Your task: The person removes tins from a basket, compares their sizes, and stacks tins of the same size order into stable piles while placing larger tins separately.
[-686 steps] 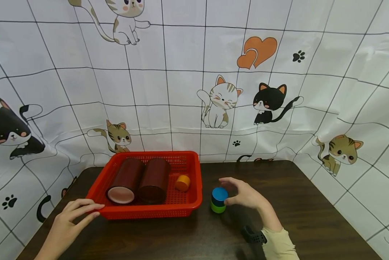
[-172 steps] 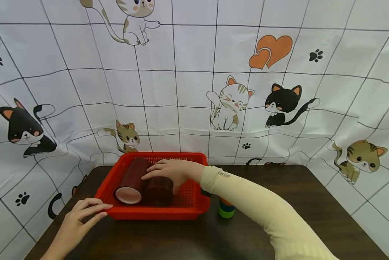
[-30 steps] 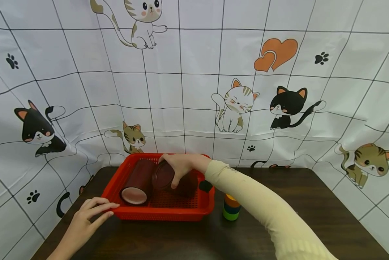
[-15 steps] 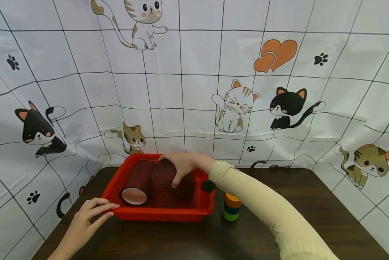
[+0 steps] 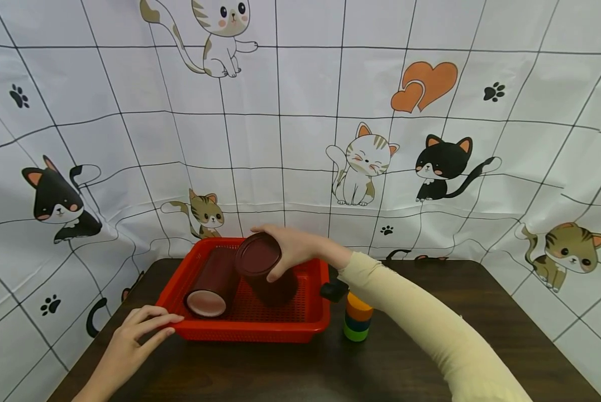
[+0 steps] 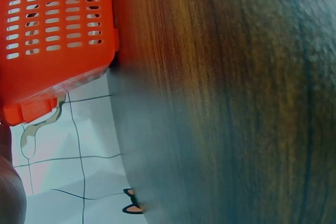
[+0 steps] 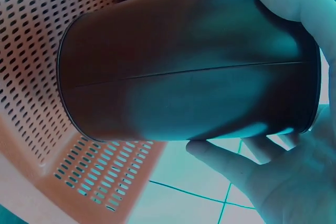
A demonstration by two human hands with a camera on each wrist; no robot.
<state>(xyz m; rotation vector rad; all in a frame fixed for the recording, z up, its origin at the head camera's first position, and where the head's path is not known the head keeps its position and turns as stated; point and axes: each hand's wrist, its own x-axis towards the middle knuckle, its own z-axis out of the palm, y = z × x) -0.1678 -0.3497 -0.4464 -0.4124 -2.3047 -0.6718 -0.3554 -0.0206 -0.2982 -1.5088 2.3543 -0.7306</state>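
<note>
My right hand (image 5: 297,249) grips the lidded end of a dark red-brown canister (image 5: 267,279), fingers and thumb around it. The canister stands tilted, its lower end down in the red plastic basket (image 5: 250,333). In the right wrist view the canister (image 7: 184,66) spans the picture, with the thumb and fingers on opposite sides. A second canister (image 5: 216,282) lies on its side in the basket, its pale round end facing me. My left hand (image 5: 139,340) touches the basket's front-left corner with fingers extended; the left wrist view shows mostly the perforated basket wall (image 6: 58,72).
On the dark wooden table (image 5: 406,368), right of the basket, stands a small stack with an orange piece (image 5: 359,307) on top, a blue one in the middle and a green piece (image 5: 356,334) at the bottom. A cat-patterned sheet (image 5: 300,184) hangs behind.
Over the last second my right hand has raised the canister's lidded end, tipping it more upright. Much earlier, the orange piece lay in the basket; it now tops the stack. My left hand stays put.
</note>
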